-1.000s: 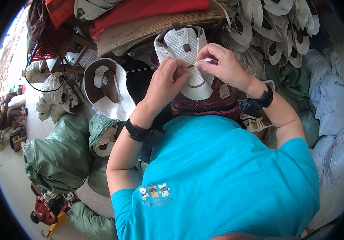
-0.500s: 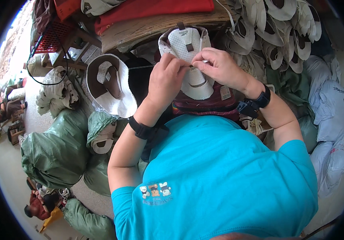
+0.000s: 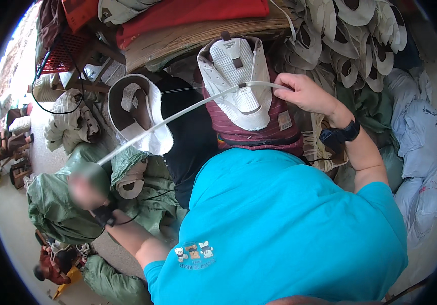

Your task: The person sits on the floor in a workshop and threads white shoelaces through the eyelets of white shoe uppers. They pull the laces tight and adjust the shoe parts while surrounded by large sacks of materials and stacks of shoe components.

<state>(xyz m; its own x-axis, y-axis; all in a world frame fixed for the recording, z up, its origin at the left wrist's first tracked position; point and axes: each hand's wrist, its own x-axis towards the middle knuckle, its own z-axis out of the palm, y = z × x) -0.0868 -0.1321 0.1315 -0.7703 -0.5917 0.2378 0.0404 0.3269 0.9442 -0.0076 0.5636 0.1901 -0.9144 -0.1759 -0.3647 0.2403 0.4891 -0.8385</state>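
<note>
A white mesh shoe upper [image 3: 249,109] with a brown lining rests on a maroon striped cloth thing [image 3: 274,129] on my lap. A white shoelace [image 3: 178,116] runs taut through a dark loop on its tongue. My left hand [image 3: 87,187], blurred by motion, is far out to the left with the long end of the lace. Just right of the upper, my right hand [image 3: 307,95] pinches the lace's other end between thumb and fingers. A second white shoe upper [image 3: 165,137] lies to the left, joined to the first by thin threads.
Behind stands a wooden bench [image 3: 178,46] with red cloth [image 3: 203,18] on it. Many pale shoe uppers [image 3: 355,43] hang at the far right. Green sacks [image 3: 51,203] lie left, white sacks [image 3: 422,142] right. Another person [image 3: 53,267] sits at the lower left.
My left hand has swept from the upper out to the lower left, drawing the lace into a long line. My right hand has shifted slightly right, off the tongue.
</note>
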